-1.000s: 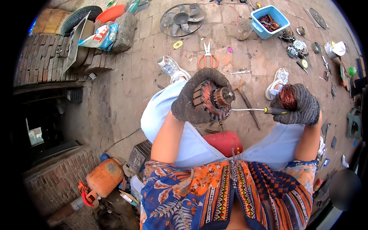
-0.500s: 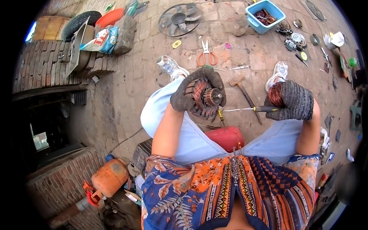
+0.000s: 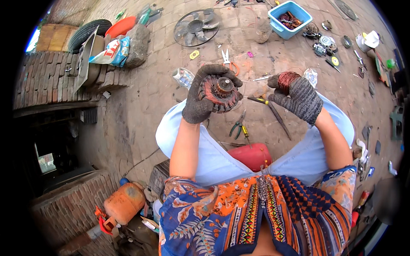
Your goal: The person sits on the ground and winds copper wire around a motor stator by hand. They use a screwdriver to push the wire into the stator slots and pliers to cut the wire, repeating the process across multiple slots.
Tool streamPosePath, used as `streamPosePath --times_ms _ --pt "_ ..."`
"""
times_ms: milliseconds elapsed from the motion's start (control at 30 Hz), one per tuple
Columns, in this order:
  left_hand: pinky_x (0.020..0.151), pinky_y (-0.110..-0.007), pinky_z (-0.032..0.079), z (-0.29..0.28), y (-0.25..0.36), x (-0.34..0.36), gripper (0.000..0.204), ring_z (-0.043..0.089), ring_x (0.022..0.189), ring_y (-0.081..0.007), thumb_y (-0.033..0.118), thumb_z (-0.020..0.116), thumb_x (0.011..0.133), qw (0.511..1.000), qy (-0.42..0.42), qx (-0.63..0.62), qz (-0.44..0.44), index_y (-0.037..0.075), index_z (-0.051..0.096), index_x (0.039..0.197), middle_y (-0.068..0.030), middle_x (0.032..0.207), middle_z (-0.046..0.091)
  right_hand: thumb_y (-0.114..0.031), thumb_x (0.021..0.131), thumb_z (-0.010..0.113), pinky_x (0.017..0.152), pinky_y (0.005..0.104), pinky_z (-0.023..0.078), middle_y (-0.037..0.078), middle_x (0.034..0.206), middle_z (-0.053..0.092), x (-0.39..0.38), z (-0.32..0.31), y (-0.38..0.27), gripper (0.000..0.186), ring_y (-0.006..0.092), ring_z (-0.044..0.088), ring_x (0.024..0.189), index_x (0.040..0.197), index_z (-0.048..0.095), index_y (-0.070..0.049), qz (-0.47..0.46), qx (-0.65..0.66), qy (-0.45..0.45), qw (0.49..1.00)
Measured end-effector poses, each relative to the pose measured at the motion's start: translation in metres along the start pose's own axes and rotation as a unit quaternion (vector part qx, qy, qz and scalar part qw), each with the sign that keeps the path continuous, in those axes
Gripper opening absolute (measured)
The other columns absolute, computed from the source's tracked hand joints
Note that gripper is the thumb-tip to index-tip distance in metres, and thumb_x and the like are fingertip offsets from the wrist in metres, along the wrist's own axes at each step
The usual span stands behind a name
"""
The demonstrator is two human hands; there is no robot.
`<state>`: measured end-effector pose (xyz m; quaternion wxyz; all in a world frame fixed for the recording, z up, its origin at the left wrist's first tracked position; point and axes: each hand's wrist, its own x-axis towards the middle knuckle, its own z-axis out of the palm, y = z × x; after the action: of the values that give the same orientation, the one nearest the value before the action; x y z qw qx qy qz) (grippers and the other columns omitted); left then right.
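Observation:
My left hand [image 3: 200, 96], in a dark knit glove, grips a motor armature [image 3: 218, 98] with copper windings, its shaft facing up. My gloved right hand [image 3: 297, 96] is closed on a bundle of thin copper wire [image 3: 289, 78] and a screwdriver [image 3: 260, 100] with a yellow-and-black handle, whose thin shank points at the armature's edge. Below, between my legs, lie green-handled pliers [image 3: 237, 127], another screwdriver [image 3: 244, 131] and a red cushion-like object [image 3: 250, 155]. A hammer [image 3: 279, 119] lies beneath the right hand. Orange-handled scissors [image 3: 233, 67] rest just beyond the armature.
A fan [image 3: 185, 27], a blue tub [image 3: 275, 25] of copper scrap and several metal parts [image 3: 324, 47] lie ahead. A tyre [image 3: 79, 38], red basin [image 3: 121, 26] and low brick wall [image 3: 55, 77] are at left. An orange gas cylinder [image 3: 124, 202] stands lower left, near a dark opening.
Both hands have risen away from my body; the right has turned, with the wire bundle and screwdriver. The armature now faces more upward. The pliers beneath it have come into view.

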<state>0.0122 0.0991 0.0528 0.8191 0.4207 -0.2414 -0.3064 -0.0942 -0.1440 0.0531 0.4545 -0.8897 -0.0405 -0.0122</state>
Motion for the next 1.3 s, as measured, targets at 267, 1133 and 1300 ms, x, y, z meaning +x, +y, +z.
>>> streamPosePath --times_ms 267,1133,1300 --pt "0.086 -0.044 0.051 0.005 -0.021 -0.003 0.079 0.056 0.106 -0.0328 0.020 0.076 0.071 0.998 -0.006 0.058 0.022 0.006 0.031 0.134 -0.0167 0.122 0.047 -0.026 0.074 0.074 0.066 0.0300 0.050 0.006 0.071 0.065 0.014 0.030 -0.032 0.026 0.0132 0.061 0.068 0.085 0.067 -0.002 0.086 0.052 -0.070 0.993" --pt "0.098 -0.042 0.041 0.009 -0.020 -0.004 0.069 0.046 0.120 -0.0328 0.020 0.066 0.076 0.992 -0.110 0.044 -0.048 0.001 0.032 0.133 -0.0207 0.131 0.043 -0.011 0.084 0.053 0.045 0.0207 0.031 0.007 0.076 0.062 0.027 0.007 -0.014 0.017 0.0070 0.041 0.051 0.078 0.063 0.002 0.074 0.520 0.044 0.850" --pt "0.091 -0.033 0.045 0.019 -0.023 0.002 0.038 0.058 0.101 -0.0216 0.010 0.058 0.086 0.986 -0.016 0.081 -0.147 0.000 0.050 0.122 -0.0141 0.114 0.058 -0.004 0.084 0.051 0.056 0.0221 0.043 0.006 0.079 0.062 0.028 0.010 -0.016 0.012 0.0102 0.055 0.065 0.082 0.062 -0.001 -0.019 0.337 0.056 0.940"
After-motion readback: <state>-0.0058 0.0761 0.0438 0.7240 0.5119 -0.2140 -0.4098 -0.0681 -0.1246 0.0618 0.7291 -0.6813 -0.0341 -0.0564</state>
